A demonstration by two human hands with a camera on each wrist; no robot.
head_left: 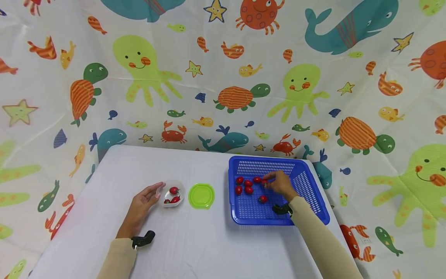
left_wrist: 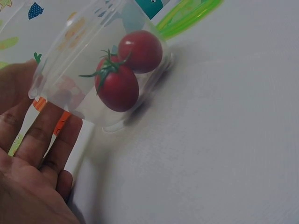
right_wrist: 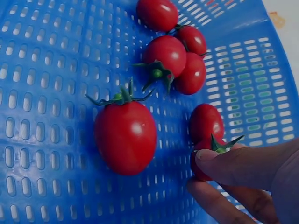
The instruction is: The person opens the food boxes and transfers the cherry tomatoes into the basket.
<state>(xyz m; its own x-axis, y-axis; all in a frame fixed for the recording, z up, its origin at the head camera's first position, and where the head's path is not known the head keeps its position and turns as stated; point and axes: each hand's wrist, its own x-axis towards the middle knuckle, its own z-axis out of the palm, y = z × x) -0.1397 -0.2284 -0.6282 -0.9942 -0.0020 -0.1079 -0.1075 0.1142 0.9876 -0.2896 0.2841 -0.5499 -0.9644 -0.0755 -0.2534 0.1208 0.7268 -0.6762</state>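
In the head view, my left hand holds a small clear plastic container by its side at the left of the table. Several cherry tomatoes lie inside; the left wrist view shows a tomato with its green calyx through the see-through wall. My right hand reaches into the blue basket. Between its thumb and a finger it pinches a cherry tomato with a green calyx, right beside another tomato. A larger-looking tomato sits nearer the camera on the basket floor.
A bright green lid lies flat between the container and the basket. More cherry tomatoes are grouped toward the left side of the basket. Behind the white table hangs a curtain printed with sea animals.
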